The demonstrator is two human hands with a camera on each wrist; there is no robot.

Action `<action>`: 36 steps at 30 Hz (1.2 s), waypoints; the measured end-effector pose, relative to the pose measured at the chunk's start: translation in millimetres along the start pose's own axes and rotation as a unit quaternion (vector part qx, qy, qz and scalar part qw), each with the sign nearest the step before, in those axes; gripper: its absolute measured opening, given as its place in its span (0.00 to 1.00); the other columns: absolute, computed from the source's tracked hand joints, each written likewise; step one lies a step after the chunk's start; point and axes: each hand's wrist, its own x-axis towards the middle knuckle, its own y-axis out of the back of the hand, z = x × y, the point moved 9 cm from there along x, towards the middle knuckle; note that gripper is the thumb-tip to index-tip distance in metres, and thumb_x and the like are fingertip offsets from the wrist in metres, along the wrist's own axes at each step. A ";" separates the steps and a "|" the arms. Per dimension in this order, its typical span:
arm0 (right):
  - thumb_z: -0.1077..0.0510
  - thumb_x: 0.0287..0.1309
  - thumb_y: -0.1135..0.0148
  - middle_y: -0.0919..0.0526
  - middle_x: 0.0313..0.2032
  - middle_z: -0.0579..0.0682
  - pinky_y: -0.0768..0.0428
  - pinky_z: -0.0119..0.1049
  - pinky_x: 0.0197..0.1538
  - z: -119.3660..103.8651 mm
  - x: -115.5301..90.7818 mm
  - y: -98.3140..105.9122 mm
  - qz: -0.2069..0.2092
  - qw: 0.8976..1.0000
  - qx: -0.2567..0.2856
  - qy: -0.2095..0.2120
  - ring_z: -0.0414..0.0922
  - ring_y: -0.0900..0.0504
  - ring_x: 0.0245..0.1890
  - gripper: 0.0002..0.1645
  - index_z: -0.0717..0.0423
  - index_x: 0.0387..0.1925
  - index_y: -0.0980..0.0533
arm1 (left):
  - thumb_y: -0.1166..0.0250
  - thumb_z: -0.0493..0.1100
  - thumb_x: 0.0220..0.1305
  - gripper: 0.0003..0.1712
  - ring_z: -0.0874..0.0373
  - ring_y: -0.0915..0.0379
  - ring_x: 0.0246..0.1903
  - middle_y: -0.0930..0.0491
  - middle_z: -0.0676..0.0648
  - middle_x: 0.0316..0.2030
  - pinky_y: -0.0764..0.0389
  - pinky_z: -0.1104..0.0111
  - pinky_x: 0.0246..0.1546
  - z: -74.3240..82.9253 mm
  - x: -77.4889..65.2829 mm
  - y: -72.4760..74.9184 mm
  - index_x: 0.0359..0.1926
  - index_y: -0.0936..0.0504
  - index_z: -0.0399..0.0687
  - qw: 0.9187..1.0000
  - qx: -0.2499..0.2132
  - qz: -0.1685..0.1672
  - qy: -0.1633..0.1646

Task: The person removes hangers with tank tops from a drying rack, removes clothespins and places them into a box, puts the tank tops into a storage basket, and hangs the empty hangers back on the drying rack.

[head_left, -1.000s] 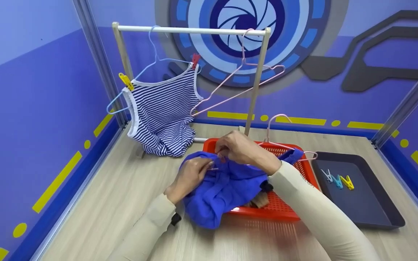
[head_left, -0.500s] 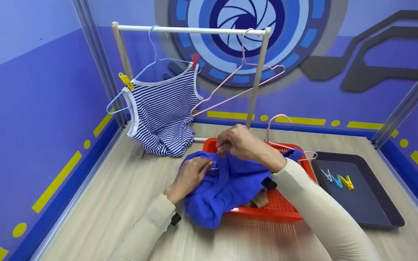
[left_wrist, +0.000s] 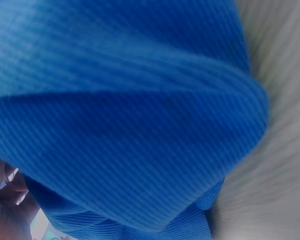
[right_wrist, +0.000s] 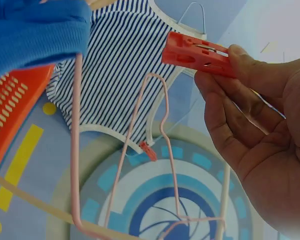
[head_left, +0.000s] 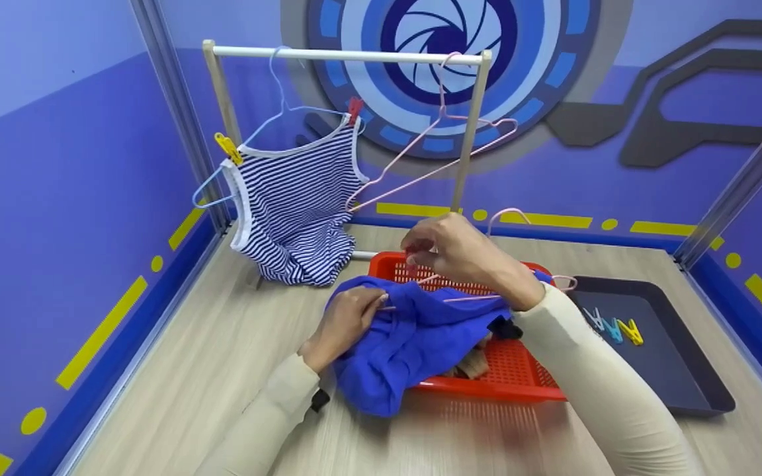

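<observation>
My left hand (head_left: 348,324) pinches the upper edge of a blue ribbed garment (head_left: 407,357), with a short piece of pink hanger wire showing by the fingertips. The garment drapes over the near left side of a red basket (head_left: 487,393), and its folds fill most of the left wrist view. More of the pink hanger (head_left: 473,299) runs out of the cloth to the right. Above the basket, my right hand (head_left: 464,254) holds a red clothespin (right_wrist: 197,52) between thumb and fingers. In the right wrist view this clothespin is apart from the cloth.
A striped tank top (head_left: 301,192) hangs on a blue hanger from a rack (head_left: 354,55), with yellow and red clothespins at its straps. Another pink hanger (head_left: 444,116) hangs beside it. A dark tray (head_left: 678,370) at right holds several clothespins (head_left: 612,328). Brown cloth (head_left: 473,363) lies in the basket.
My right hand has lifted up and to the right, away from the garment, with the red clothespin. More hanger wire shows above the cloth. The left hand has stayed in place.
</observation>
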 end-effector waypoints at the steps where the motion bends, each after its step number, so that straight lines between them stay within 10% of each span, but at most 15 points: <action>1: 0.62 0.59 0.32 0.14 0.32 0.46 0.15 0.34 0.38 0.2 -1.3 2.7 0.002 1.000 -0.001 -0.001 0.39 0.16 0.31 0.06 0.55 0.39 0.16 | 0.42 0.42 0.72 0.11 0.56 0.18 0.36 0.15 0.50 0.33 0.18 0.63 0.42 0.1 -0.1 0.1 0.38 0.14 0.45 1.000 -0.001 0.000 0.000; 18: 0.61 0.55 0.30 0.16 0.34 0.47 0.16 0.32 0.34 12.0 -50.6 58.2 0.097 0.995 -0.021 0.015 0.37 0.17 0.32 0.17 0.55 0.48 0.19 | 0.41 0.40 0.70 0.09 0.56 0.19 0.33 0.15 0.49 0.31 0.18 0.64 0.39 2.9 -0.7 1.6 0.37 0.15 0.44 0.999 0.006 0.021 -0.023; 36: 0.62 0.51 0.26 0.16 0.36 0.47 0.26 0.13 0.40 66.5 -140.9 108.7 0.159 0.978 -0.101 -0.090 0.39 0.19 0.33 0.17 0.57 0.43 0.21 | 0.41 0.41 0.71 0.10 0.55 0.18 0.35 0.13 0.48 0.34 0.18 0.63 0.41 1.9 -1.0 2.4 0.39 0.14 0.43 0.999 0.003 0.028 -0.024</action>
